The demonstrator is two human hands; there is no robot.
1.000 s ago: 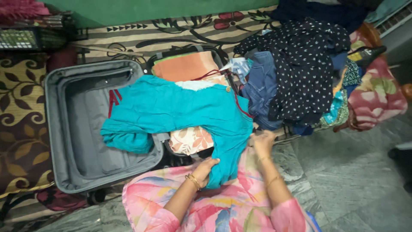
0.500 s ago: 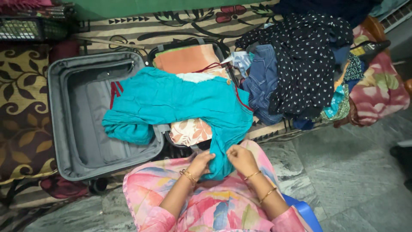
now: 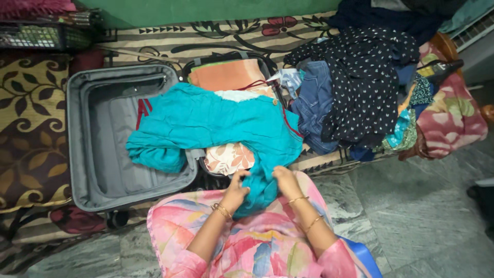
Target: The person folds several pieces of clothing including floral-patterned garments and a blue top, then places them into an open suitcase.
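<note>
I see both hands at 6 o'clock bunching the near end of the teal garment (image 3: 216, 121). My left hand (image 3: 235, 191) has fingers curled, pinching a fold; my right hand (image 3: 284, 180) grips the same bunch from the other side, fingers pressed together. The garment drapes across the open grey suitcase (image 3: 103, 154), over folded orange cloth (image 3: 226, 74) at 12. A clothes pile with a dotted navy top (image 3: 360, 82) lies at 2.

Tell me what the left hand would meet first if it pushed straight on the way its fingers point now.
The left hand already grips the teal garment. Pushing on up and away, it would probably meet the floral-print cloth in the open suitcase, though depth is unclear.
</note>
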